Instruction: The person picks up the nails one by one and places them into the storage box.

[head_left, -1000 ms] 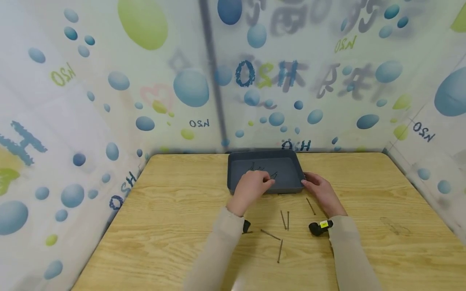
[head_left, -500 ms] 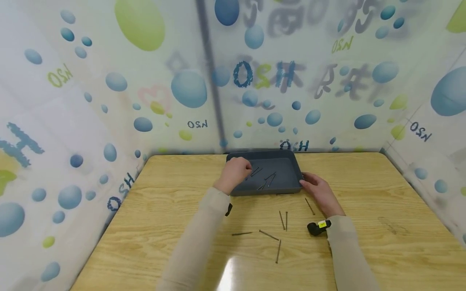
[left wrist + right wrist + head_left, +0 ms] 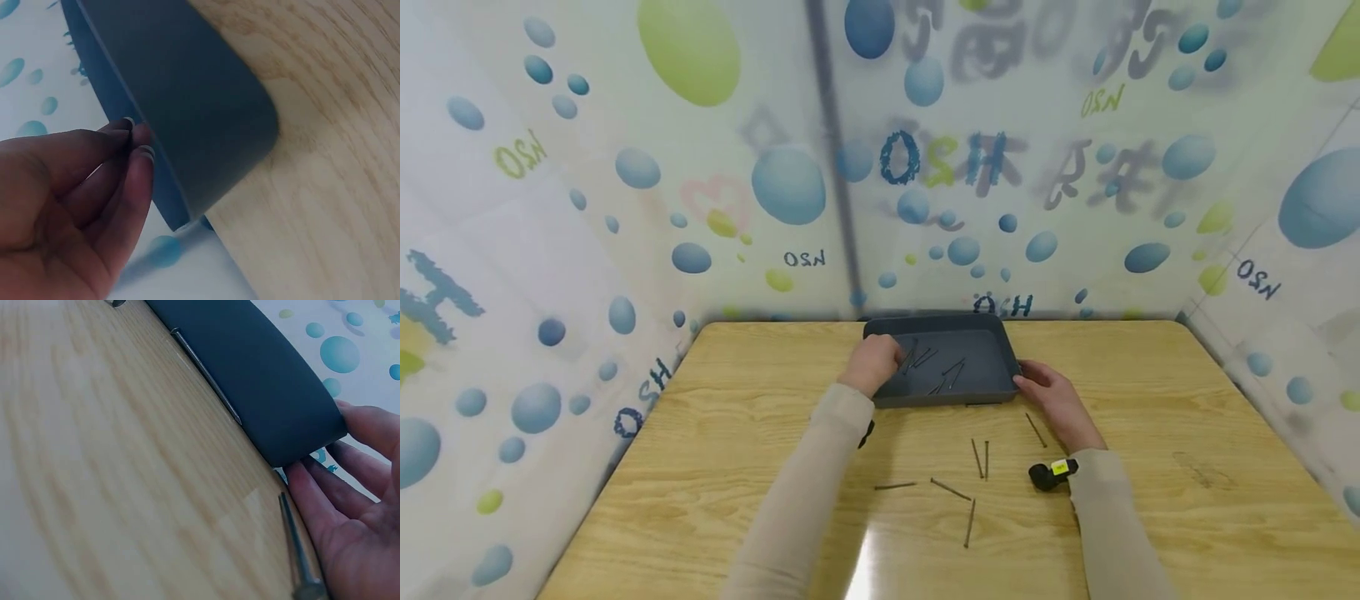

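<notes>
Left hand has shifted to the dark grey plastic tray's left rim, fingertips pinched together, right hand steadying its right corner; several thin nails lie inside, six loose nails on the wooden worktop.

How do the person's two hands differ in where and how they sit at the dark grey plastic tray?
The left hand is at the dark grey plastic tray's far-left corner, fingers pinched together over its rim; the right hand lies on the wooden table against the tray's near-right corner, fingers straighter. Neither visibly holds one of the nails.
</notes>
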Demonstrator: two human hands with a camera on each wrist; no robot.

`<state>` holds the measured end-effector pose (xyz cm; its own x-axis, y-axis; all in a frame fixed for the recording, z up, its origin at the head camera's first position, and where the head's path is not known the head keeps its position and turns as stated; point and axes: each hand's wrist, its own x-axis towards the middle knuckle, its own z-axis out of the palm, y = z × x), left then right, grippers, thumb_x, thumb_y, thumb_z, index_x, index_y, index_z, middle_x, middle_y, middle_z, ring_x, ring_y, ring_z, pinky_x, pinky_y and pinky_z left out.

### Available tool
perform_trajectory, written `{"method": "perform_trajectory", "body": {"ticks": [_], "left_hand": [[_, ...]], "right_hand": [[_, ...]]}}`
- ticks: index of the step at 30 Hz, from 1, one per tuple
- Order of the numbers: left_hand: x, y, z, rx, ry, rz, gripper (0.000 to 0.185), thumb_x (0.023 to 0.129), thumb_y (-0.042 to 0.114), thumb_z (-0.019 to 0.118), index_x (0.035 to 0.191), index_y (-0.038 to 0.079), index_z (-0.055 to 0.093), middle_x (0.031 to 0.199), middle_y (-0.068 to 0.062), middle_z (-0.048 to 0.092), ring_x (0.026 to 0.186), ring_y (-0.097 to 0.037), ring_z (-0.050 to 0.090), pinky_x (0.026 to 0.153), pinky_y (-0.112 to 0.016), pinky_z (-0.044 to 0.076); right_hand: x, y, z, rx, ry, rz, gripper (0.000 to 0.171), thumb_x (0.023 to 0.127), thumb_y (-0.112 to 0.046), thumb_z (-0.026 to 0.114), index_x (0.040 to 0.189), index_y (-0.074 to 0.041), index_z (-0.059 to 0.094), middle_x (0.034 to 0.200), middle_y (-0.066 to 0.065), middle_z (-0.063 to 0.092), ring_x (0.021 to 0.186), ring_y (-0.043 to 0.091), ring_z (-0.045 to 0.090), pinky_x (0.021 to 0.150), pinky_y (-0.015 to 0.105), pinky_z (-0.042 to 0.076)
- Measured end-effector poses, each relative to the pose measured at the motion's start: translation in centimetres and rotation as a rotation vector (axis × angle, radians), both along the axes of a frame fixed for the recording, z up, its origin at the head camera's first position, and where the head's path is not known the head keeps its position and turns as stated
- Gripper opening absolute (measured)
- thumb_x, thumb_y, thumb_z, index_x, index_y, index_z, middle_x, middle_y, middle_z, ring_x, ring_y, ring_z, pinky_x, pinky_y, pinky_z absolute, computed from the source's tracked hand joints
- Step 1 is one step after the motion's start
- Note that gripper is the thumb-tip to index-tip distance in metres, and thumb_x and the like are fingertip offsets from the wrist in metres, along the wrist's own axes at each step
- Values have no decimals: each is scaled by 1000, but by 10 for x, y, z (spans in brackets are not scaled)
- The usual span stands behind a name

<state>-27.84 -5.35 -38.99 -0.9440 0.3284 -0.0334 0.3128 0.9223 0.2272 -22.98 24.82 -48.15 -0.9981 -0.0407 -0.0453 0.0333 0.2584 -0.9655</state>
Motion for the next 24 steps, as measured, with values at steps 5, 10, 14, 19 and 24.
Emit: {"method": "perform_trajectory", "body": {"ticks": [5,10,14,19,24], "left_hand": [[-2,1,-9,-52,-25,43,25,88,7,53,68,9,68,62,1,58,56,-14,48,53,-29,40],[-4,1,-16,-110,-47,89,18,87,15,55,74,11,66,73,-3,61,62,-16,54,56,-32,44],[-5,3,-20,-132,-91,110,17,88,22,55,83,12,68,85,-4,64,70,-17,57,61,-34,46],[-2,7,-20,-143,-117,100,19,88,24,55,78,13,67,89,-2,63,71,-16,56,62,-34,46],[3,11,-19,-145,-114,109,19,87,28,56,86,12,67,103,-4,59,83,-18,57,71,-36,47]], "right_hand": [[1,0,-1,-22,1,-2,61,87,-39,55,137,-11,36,137,9,37,124,23,35,99,43,29],[0,0,-1,5,1,-1,64,86,-43,55,137,-12,35,137,10,37,124,24,35,98,43,30],[0,0,-1,2,0,-7,63,86,-43,55,137,-13,36,136,9,37,123,23,36,98,43,30],[0,0,-1,-3,4,-2,61,86,-41,55,137,-12,36,137,10,37,124,24,35,98,44,30],[1,1,0,16,-1,-8,59,87,-40,54,137,-13,36,137,8,38,124,23,35,99,43,30]]}}
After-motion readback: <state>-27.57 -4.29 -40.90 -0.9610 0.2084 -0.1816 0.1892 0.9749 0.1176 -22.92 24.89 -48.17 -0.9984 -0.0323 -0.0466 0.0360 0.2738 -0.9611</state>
